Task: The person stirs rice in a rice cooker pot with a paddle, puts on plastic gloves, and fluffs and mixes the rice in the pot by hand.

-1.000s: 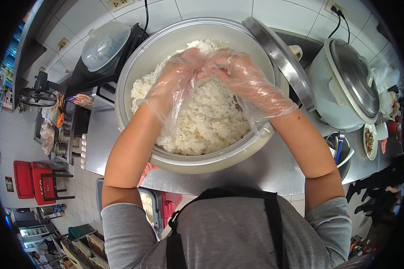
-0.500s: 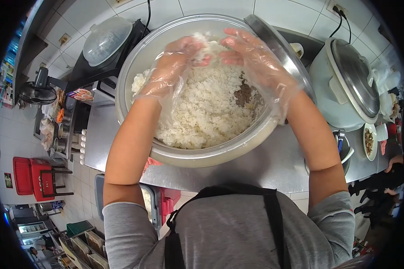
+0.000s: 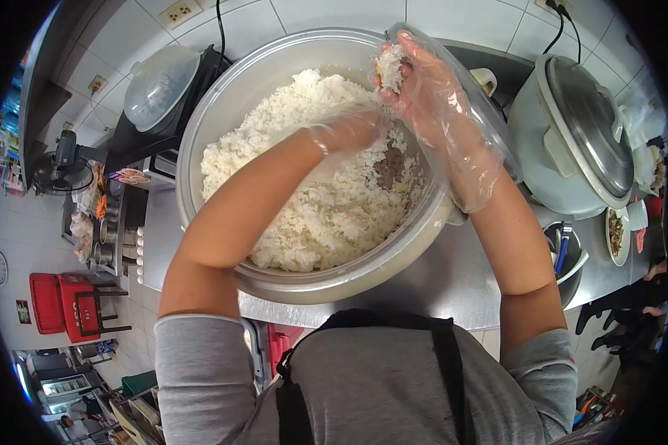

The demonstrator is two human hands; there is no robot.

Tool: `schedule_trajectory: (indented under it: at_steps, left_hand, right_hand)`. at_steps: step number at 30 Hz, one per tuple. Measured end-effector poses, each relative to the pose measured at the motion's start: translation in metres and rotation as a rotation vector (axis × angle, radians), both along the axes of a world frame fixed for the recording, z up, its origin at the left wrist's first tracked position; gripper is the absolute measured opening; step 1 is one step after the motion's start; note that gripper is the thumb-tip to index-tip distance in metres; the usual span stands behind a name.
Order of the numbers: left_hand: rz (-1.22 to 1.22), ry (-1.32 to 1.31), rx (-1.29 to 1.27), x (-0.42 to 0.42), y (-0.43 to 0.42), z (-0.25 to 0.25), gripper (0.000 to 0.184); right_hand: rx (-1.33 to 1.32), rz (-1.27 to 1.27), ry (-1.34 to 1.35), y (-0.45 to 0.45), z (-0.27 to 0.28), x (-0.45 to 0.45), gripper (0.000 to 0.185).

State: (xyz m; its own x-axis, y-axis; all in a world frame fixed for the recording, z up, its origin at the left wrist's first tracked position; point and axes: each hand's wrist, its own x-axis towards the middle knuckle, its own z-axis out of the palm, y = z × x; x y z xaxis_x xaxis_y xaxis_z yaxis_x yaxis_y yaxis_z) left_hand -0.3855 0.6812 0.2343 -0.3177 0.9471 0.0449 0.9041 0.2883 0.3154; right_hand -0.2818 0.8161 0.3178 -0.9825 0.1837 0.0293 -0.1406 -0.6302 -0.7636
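Note:
A large round metal pot (image 3: 334,285) holds a heap of white rice (image 3: 312,208), with a brownish patch (image 3: 393,169) at its right. My left hand (image 3: 352,130), in a clear plastic glove, is over the middle right of the rice; it is smeared by motion and its fingers are hard to make out. Above the pot's upper right rim my right hand (image 3: 423,85), also gloved in clear plastic, has its fingers curled round a clump of rice (image 3: 390,67).
Behind my right hand a metal lid (image 3: 497,133) leans on the pot. A lidded rice cooker (image 3: 571,141) stands at the right, near a plate of food (image 3: 616,233) and a bowl with utensils (image 3: 568,259). A covered dish (image 3: 159,85) is at the upper left.
My hands were together over the back of the pot and have separated. The right one has risen to the upper right with rice; the left one has moved right and lower over the heap.

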Motion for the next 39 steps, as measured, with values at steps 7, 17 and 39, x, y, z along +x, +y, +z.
schedule_trajectory:
  at_steps: [7, 17, 39]
  left_hand:
    - [0.08, 0.086, -0.339, 0.019, 0.009, 0.001, 0.015]
    - [-0.121, -0.178, -0.598, 0.091, -0.053, 0.106, 0.016]
    - [-0.008, 0.38, -0.748, 0.008, 0.001, 0.045, 0.031]
  right_hand:
    - [0.077, -0.023, 0.047, -0.005, 0.003, 0.009, 0.044]
    - [0.053, 0.025, 0.118, -0.006, 0.001, 0.013, 0.037]
    - [0.038, -0.101, 0.043, -0.008, -0.006, 0.008, 0.036]
